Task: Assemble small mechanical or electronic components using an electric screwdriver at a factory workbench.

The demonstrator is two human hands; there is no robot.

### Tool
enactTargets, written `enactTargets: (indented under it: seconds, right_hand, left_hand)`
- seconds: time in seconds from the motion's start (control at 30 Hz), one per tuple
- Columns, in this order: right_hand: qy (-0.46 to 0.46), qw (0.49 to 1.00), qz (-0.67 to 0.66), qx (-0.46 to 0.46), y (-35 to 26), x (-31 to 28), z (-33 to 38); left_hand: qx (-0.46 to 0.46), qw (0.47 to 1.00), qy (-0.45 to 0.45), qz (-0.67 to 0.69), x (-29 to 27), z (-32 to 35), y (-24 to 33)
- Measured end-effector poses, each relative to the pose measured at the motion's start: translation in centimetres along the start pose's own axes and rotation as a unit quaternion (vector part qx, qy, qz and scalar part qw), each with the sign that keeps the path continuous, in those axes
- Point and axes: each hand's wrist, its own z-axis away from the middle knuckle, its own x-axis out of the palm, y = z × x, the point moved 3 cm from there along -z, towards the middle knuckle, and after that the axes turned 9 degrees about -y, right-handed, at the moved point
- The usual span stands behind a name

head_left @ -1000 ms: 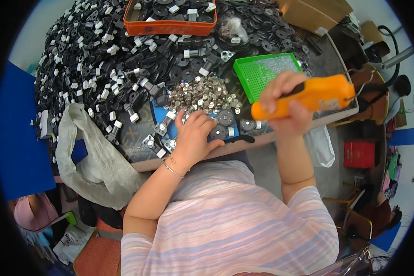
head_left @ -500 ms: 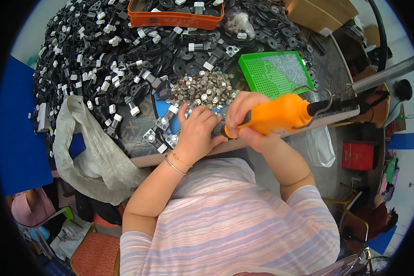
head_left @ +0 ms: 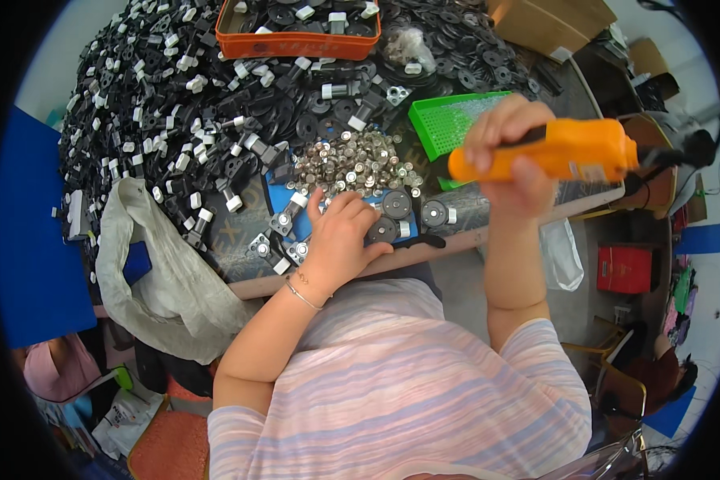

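My right hand (head_left: 516, 156) is wrapped round an orange electric screwdriver (head_left: 592, 150), lifted over the green tray (head_left: 426, 128); its cord trails right. The bit end shows only as a dark tip at the left. My left hand (head_left: 340, 236) lies palm down near the table edge, fingers spread and thumb out. Its fingertips reach small metal caps (head_left: 352, 164) heaped on a blue mat (head_left: 280, 194). Black wheels (head_left: 396, 204) lie right beside it, and a black wheel with a white end (head_left: 434, 214) lies farther right. What lies under the palm is hidden.
A large heap of black parts with white ends (head_left: 160, 104) covers the table's left and back. An orange bin (head_left: 296, 48) stands among them, a cardboard box (head_left: 552, 28) at back right. A grey cloth bag (head_left: 176, 296) hangs at the left edge. Other people sit beyond both sides.
My right hand has raised the screwdriver up and to the right, away from the parts beside my left hand. Black wheels there are now uncovered. My left hand has barely moved.
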Motion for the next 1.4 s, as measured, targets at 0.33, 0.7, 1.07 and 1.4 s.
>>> enactTargets:
  seconds: [0.33,0.7,1.07,1.4]
  right_hand:
    - [0.230,0.965,0.128,-0.005,4.4,-6.7,1.9]
    - [0.224,0.966,0.129,0.010,5.1,-7.1,1.5]
    - [0.227,0.966,0.123,0.012,4.9,-6.9,1.1]
    - [0.084,0.995,-0.058,0.011,-0.1,0.2,2.9]
  left_hand:
    - [-0.008,1.000,-0.005,-0.014,0.2,0.2,0.1]
    - [-0.002,1.000,0.007,-0.021,0.0,0.0,0.3]
    - [0.003,1.000,0.007,-0.022,0.2,0.3,0.2]
    - [0.010,1.000,0.014,-0.018,0.3,0.2,-0.1]
